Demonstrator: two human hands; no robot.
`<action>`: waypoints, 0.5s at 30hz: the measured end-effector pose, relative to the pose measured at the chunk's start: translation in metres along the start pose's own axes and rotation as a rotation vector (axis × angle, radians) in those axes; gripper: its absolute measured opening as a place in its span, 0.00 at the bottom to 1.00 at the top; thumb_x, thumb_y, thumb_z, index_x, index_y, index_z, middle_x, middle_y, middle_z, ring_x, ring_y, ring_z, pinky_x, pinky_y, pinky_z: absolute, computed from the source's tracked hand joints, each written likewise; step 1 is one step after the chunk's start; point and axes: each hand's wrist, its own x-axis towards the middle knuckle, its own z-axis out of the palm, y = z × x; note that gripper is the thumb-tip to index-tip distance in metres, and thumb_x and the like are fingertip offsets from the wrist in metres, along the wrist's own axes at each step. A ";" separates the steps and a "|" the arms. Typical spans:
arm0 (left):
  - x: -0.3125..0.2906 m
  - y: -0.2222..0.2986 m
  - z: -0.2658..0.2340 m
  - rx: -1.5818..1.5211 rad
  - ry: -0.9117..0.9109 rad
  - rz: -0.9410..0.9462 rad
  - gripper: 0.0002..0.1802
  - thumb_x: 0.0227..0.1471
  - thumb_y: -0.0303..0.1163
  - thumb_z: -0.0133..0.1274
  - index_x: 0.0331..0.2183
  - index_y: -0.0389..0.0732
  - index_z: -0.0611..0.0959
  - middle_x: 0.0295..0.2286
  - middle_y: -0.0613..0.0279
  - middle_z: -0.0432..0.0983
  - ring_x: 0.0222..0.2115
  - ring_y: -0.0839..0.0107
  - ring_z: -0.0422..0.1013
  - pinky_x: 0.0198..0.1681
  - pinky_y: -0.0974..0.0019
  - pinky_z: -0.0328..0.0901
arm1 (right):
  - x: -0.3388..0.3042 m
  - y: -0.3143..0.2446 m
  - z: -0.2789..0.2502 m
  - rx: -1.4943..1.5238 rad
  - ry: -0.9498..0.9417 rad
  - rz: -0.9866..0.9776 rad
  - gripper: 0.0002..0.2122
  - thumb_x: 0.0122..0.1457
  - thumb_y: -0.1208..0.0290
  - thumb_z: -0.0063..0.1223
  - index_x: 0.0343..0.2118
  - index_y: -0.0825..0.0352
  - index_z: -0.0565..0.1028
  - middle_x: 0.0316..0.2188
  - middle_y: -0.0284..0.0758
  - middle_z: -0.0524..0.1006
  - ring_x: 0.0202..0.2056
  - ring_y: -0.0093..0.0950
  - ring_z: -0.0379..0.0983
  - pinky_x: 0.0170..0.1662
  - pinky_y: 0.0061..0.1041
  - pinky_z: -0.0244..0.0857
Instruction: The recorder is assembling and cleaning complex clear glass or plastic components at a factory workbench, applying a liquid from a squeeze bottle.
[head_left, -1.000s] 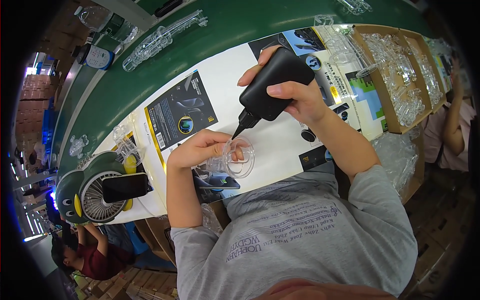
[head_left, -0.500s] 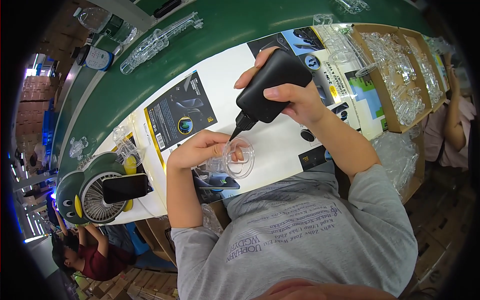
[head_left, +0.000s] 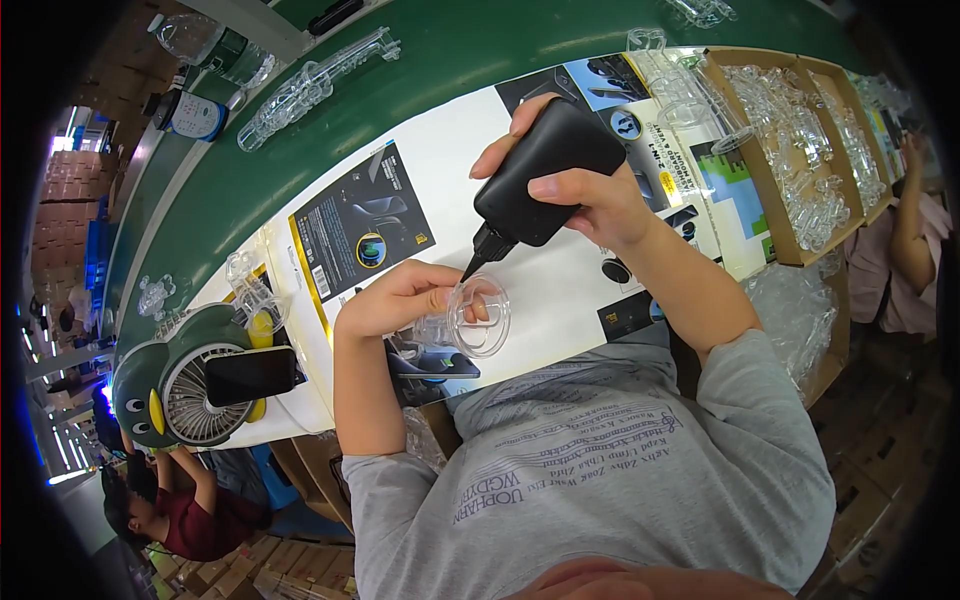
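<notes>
In the lower centre of the frame, the person's grey shirt (head_left: pixel 600 460) is filling the nearest space. Just above it, the left hand (head_left: pixel 395 300) is holding a clear plastic piece (head_left: pixel 487 338) with a round rim, near the middle of the frame. Its fingers are bending and pinching the piece; some are showing through the clear disc. The right hand (head_left: pixel 605 200) is gripping a black squeeze bottle (head_left: pixel 550 170), its fingers wrapping around the body. The bottle is tilting downward, and its thin nozzle (head_left: pixel 484 250) is pointing at the upper rim of the piece; whether it is touching, I cannot tell.

Under the hands, a white printed sheet (head_left: pixel 455 200) is covering part of the green tabletop (head_left: pixel 430 90). At the lower left, a black phone (head_left: pixel 250 376) is standing before a green fan (head_left: pixel 190 400). At the upper right, a cardboard tray (head_left: pixel 795 248) is holding many clear parts (head_left: pixel 800 135). Farther, at the upper left, a long clear piece (head_left: pixel 312 92) is lying near a water bottle (head_left: pixel 210 45). Beyond the tabletop, a person in dark red (head_left: pixel 210 515) is sitting at the lower left.
</notes>
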 end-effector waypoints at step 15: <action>-0.004 0.008 -0.004 0.039 0.109 0.054 0.22 0.54 0.38 0.49 0.43 0.28 0.75 0.31 0.58 0.76 0.35 0.71 0.71 0.44 0.68 0.63 | 0.000 -0.005 -0.002 0.046 0.076 -0.017 0.21 0.42 0.74 0.51 0.43 0.65 0.63 0.37 0.47 0.73 0.39 0.34 0.73 0.41 0.29 0.70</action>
